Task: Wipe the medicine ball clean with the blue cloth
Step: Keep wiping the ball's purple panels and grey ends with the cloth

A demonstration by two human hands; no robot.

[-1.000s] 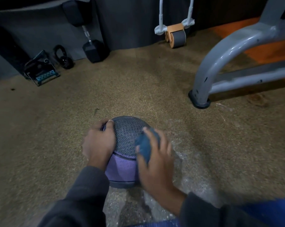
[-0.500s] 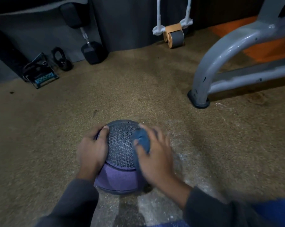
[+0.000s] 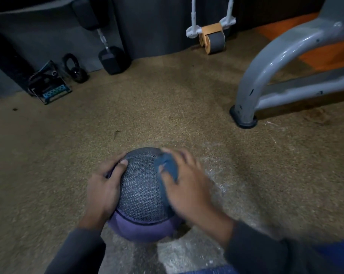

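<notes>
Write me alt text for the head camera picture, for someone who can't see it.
A person's right hand presses a blue cloth on a medicine ball while the left hand steadies it. Behind on the gym floor stand a dumbbell and a grey machine frame.

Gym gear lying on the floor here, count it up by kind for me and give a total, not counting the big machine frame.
Medicine ball: 1
Blue cloth: 1
Hex dumbbell: 1
Kettlebell: 1
Ab wheel roller: 1
Small folding stand with blue trim, too dark to identify: 1
Total: 6
</notes>
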